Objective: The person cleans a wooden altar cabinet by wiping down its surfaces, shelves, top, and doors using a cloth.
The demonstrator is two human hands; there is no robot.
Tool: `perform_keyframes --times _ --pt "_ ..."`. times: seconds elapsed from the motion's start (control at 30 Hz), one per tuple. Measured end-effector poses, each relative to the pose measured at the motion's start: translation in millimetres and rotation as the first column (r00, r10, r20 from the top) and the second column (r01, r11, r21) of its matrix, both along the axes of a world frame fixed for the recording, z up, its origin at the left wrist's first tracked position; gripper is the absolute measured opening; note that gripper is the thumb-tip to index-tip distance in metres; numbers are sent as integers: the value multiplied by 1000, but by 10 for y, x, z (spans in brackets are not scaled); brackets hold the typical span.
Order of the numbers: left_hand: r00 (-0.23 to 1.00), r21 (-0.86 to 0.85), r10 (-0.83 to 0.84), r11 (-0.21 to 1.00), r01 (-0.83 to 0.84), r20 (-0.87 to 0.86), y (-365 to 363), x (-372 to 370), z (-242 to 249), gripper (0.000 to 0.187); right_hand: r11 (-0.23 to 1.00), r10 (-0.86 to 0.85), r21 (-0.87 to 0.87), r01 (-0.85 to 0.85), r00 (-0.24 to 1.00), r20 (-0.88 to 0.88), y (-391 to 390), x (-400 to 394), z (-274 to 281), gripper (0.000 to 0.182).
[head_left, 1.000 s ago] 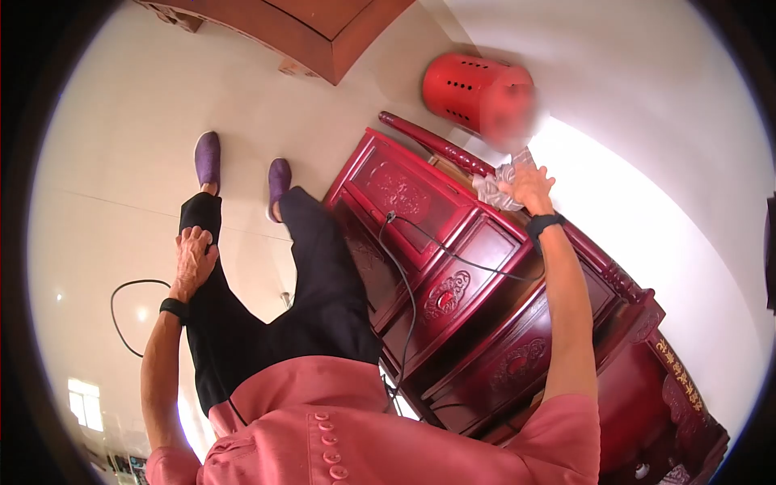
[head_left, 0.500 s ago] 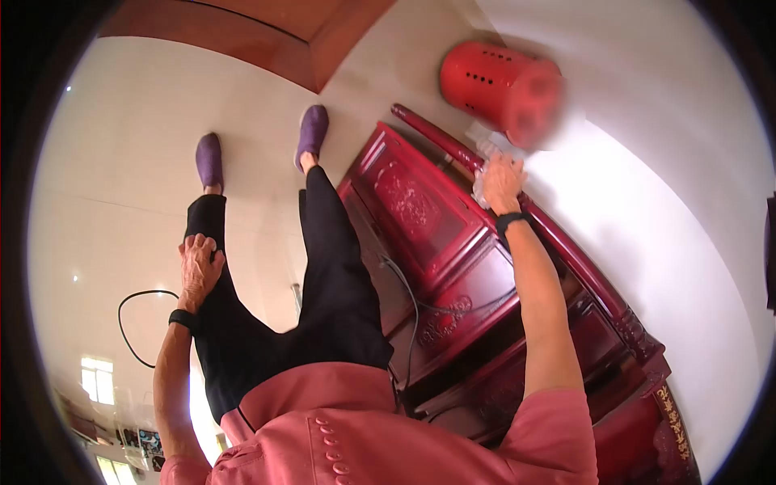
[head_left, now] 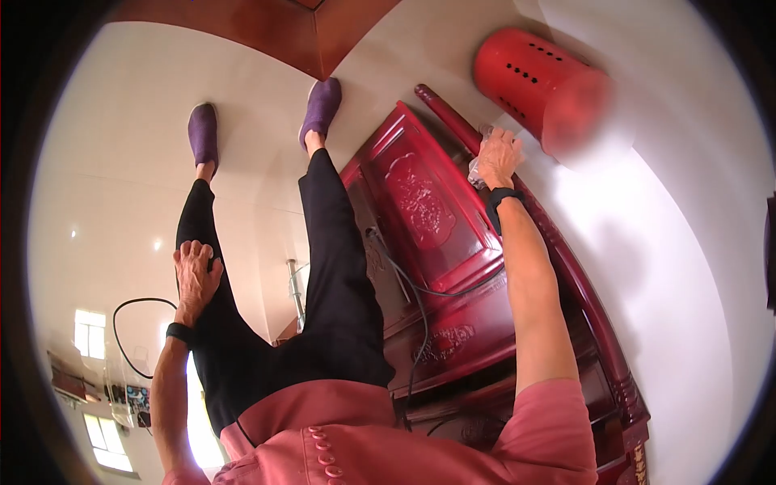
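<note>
My left hand (head_left: 196, 279) rests on the black trouser leg (head_left: 196, 218) near the knee, fingers slightly spread, holding nothing. My right hand (head_left: 498, 155) is closed around a crumpled whitish cloth or plastic (head_left: 476, 173), pressed on the dark red wooden rail (head_left: 445, 115) of a carved piece of furniture. Below that hand is a carved red panel (head_left: 420, 202). Black bands circle both wrists.
A red cylinder (head_left: 525, 77) with black holes lies beyond the rail, beside the white wall (head_left: 679, 267). A dark cable (head_left: 424, 315) crosses the furniture. Another cable (head_left: 117, 323) loops at the left. A brown wooden edge (head_left: 267, 24) is at the top. Purple shoes (head_left: 204, 133) stand on the floor.
The view has shifted, so the red cylinder appears farther right. My right hand has moved slightly along the rail with the whitish material. My left hand stays on the leg.
</note>
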State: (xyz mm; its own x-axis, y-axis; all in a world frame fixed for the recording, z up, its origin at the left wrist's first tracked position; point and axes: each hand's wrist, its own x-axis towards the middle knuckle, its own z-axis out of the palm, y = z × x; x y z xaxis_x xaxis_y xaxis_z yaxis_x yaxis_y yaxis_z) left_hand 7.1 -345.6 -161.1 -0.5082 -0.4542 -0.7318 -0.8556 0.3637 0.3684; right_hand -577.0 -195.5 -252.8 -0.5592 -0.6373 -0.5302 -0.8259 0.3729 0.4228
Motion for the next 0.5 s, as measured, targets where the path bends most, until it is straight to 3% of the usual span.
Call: perform_keyframes --times 0.13,0.23,0.4,0.5 --pt "1000 29 19 999 -19 18 -59 0 -22 16 994 -99 -41 99 995 3 -186 109 -211 30" --pt "1000 5 -6 1000 6 -4 -41 -29 9 17 991 -131 14 130 989 68 -198 59 8 41" --pt "996 -65 38 997 -43 -77 -68 -7 89 18 941 -211 301 154 963 167 -349 -70 611 68" --pt "991 -108 75 990 -88 -115 -94 54 121 17 897 -209 418 148 972 106 -406 -28 1150 69"
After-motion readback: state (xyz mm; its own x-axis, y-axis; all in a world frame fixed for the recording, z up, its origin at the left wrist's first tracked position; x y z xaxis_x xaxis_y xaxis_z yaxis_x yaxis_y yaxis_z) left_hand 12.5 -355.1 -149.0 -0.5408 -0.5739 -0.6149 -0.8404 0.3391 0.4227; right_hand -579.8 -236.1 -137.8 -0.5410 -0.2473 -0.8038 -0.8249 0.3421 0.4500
